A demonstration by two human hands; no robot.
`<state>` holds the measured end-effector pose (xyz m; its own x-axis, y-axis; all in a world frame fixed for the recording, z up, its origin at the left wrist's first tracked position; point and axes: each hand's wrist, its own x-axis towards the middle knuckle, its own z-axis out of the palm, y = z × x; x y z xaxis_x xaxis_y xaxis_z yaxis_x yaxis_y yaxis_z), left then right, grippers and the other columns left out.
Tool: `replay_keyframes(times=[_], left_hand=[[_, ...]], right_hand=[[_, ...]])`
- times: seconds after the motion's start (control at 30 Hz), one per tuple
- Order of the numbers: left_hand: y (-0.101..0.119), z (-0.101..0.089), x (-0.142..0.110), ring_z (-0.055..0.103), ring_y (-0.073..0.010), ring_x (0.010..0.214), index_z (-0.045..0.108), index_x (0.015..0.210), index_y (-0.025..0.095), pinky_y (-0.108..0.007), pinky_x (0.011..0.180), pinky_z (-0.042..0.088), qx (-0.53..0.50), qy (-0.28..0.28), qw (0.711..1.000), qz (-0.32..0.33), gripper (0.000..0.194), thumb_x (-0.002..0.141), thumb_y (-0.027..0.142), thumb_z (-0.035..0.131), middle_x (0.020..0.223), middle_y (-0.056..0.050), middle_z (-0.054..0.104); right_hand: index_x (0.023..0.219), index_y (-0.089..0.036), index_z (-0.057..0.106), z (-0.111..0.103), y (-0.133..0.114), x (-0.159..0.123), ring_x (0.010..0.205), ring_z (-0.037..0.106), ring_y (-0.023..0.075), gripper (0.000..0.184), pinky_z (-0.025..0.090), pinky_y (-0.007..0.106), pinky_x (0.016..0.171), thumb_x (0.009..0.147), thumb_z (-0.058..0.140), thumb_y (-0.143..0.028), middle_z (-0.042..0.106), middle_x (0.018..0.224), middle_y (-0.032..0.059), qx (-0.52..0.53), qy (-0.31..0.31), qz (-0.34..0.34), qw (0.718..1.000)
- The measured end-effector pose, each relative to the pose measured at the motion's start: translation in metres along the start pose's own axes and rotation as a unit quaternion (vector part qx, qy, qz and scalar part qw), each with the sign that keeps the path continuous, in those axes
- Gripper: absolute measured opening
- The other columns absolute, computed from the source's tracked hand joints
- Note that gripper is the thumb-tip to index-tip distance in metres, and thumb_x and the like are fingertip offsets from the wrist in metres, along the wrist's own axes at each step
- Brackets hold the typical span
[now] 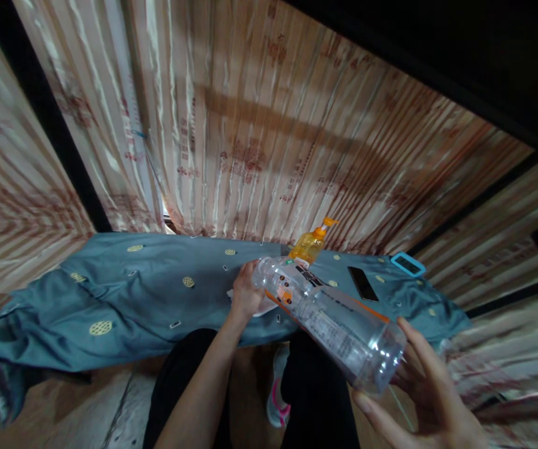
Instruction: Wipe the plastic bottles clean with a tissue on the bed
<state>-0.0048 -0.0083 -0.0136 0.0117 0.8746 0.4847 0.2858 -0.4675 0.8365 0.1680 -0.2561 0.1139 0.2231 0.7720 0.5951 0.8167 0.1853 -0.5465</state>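
Observation:
A large clear plastic bottle [329, 312] with an orange and black label lies slantwise in front of me, held in the air above my knees. My left hand [246, 292] is closed at its neck end. At the base, my right hand [430, 390] grips it between thumb and fingers. Something white [265, 307], perhaps a tissue or cloth, shows beneath my left hand; whether I hold it cannot be made out. Just behind the bottle stands an orange-yellow pump bottle [307, 246], its lower part partly hidden.
A grey-green cloth with pineapple prints [147, 287] covers the surface ahead. On its right part lie a black phone [362, 284] and a blue-framed digital clock [408, 264]. Striped curtains [245, 125] hang close behind. Dark frame bars [58, 125] cross the sides.

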Motion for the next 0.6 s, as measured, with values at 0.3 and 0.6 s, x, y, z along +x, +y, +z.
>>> replay_keyframes(times=[0.3, 0.6], left_hand=[[-0.0066, 0.0028, 0.0006, 0.068, -0.0236, 0.104, 0.065, 0.113, 0.022, -0.04, 0.096, 0.057, -0.027, 0.015, 0.999, 0.032, 0.04, 0.074, 0.009, 0.064, 0.108, -0.006, 0.073], [-0.0068, 0.0056, 0.0008, 0.068, -0.0233, 0.104, 0.064, 0.112, 0.022, -0.039, 0.095, 0.057, -0.013, 0.021, 0.999, 0.029, 0.036, 0.077, 0.011, 0.065, 0.108, -0.005, 0.072]], right_hand=[[0.154, -0.03, 0.039, -0.0005, -0.0017, 0.0025, 0.109, 0.072, 0.0298, 0.087, 0.067, 0.032, 0.074, 0.078, 0.08, -0.036, 0.059, 0.146, 0.0086, -0.017, 0.002, -0.001, 1.0], [0.155, -0.03, 0.036, -0.0023, -0.0053, 0.004, 0.109, 0.072, 0.0294, 0.087, 0.067, 0.032, 0.075, 0.08, 0.078, -0.036, 0.057, 0.147, 0.0087, -0.033, -0.008, -0.015, 0.999]])
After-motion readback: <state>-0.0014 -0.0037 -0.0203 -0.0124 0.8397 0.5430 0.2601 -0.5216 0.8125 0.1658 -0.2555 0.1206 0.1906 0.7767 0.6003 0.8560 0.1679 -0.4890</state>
